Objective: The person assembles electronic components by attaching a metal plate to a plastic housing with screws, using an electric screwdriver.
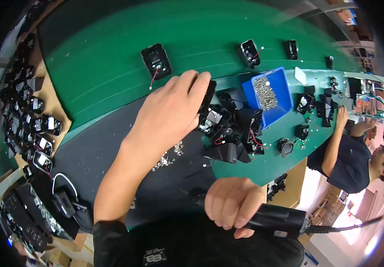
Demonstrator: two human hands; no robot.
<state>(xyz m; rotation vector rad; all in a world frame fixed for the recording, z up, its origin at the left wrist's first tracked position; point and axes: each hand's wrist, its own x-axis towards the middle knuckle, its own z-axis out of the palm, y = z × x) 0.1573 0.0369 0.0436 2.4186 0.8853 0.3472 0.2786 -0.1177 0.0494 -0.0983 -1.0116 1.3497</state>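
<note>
My left hand (169,107) reaches over the bench with its fingers curled round a black plastic housing (207,97), most of which the hand hides. Just right of it is a pile of black housings (230,151) with small circuit boards and red wires. Close to my body, my right hand (234,202) is wrapped round a black electric screwdriver (279,220). Its cable leads off to the right, and its tip points left, dark against the mat. Small metal screws (165,161) lie loose on the black mat (98,138) under my left forearm.
A blue bin (281,95) of screws stands beyond the pile. Black casings (156,61) sit spaced along the green belt (103,58). Many assembled units (45,124) crowd cardboard at left. A round speaker (285,147) lies at right, near a co-worker (352,155) reaching over the bench.
</note>
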